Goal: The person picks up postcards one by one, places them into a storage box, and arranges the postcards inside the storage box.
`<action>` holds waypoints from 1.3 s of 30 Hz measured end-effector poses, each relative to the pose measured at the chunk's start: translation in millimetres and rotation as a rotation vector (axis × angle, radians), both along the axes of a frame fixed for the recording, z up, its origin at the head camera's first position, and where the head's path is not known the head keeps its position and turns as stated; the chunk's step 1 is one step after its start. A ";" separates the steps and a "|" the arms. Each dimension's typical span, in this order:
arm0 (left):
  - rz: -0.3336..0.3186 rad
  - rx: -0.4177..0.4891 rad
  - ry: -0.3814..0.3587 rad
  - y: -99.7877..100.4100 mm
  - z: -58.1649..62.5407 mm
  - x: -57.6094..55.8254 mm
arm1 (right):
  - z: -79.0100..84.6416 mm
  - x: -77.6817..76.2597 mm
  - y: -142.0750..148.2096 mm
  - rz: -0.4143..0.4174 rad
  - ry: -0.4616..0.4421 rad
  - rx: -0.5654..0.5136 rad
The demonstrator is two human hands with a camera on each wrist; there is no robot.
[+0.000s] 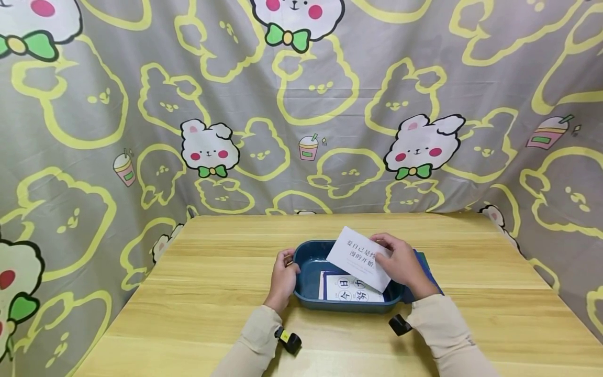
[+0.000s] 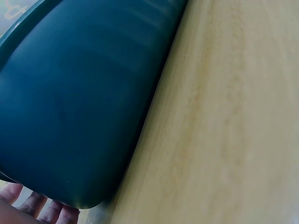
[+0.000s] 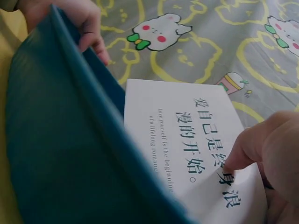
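Observation:
A dark teal plastic basin [image 1: 346, 306] stands on the wooden table. My left hand [image 1: 282, 277] grips its left end at the rim; in the left wrist view its fingers [image 2: 51, 212] show beside the outer wall [image 2: 88, 102]. My right hand [image 1: 402, 264] pinches a white card [image 1: 350, 256] printed with Chinese characters, thumb on top. This card is tilted over the basin's right part; smaller English lines show on the card [image 3: 161, 121] in the right wrist view. Inside the basin lies another white card [image 1: 336, 290] with circled characters and a dark blue edge, partly covered by the held one.
Right of the basin, partly behind my right hand, lies a flat blue and green item [image 1: 431, 275]. A grey curtain [image 1: 301, 115] with rabbit and yellow outline prints hangs behind the wooden table [image 1: 198, 293]. Black wrist cameras [image 1: 289, 340] sit at both cuffs.

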State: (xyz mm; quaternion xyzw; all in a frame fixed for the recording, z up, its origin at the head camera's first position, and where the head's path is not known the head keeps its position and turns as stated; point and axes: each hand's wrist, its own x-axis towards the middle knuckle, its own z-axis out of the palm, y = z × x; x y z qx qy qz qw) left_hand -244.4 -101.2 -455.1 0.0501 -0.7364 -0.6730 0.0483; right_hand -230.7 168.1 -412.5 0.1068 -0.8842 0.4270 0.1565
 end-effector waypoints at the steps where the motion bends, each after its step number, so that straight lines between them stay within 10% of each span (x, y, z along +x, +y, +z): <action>1: -0.001 -0.002 0.004 0.0 -0.1 0.1 | -0.5 0.4 -1.4 0.012 -0.002 0.013; 12: 0.002 -0.004 0.015 -0.6 -0.1 -0.8 | -6.3 3.7 -17.0 0.197 -0.057 0.218; 26: 0.004 0.001 0.013 0.1 2.4 0.9 | -14.9 9.5 -32.6 0.181 -0.141 0.507; 32: 0.016 -0.003 0.024 -0.2 -0.8 -0.6 | -12.8 7.9 -26.1 0.155 -0.050 0.382; 39: 0.019 -0.006 0.028 0.8 -1.8 -1.7 | -5.5 -2.1 22.7 -0.134 0.078 0.135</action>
